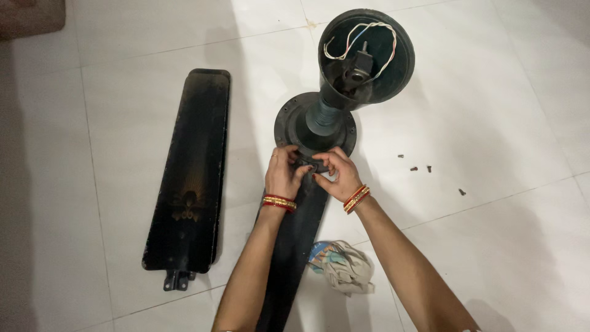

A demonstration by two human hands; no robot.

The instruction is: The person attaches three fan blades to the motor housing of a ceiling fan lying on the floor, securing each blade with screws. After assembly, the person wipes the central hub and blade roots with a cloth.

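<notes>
Two fan blades lie on a white tiled floor [491, 110] beneath a person working on a dismantled ceiling fan. Far left, the detached blade [187, 178] rests flat and well apart from both hands, its metal bracket [175, 280] pointing toward the floor's near edge. Next, the left hand [284, 175], wearing red and gold bangles [279, 202], curls its fingers on the joint where the second blade [295, 246] meets the round motor housing [314, 126]; whether it grips anything small cannot be told. Just beside it, the right hand [338, 175], likewise bangled, pinches thumb and fingertips together at the same joint, what it holds hidden. The second blade runs from under both hands back between the forearms. Beyond the hands, the housing's stem rises to an upturned dark canopy cup [369, 55] with loose wires [362, 37] inside. A crumpled cloth [344, 267] lies beside the right forearm. Further right, several small screws [415, 167] sit scattered on the tiles.
</notes>
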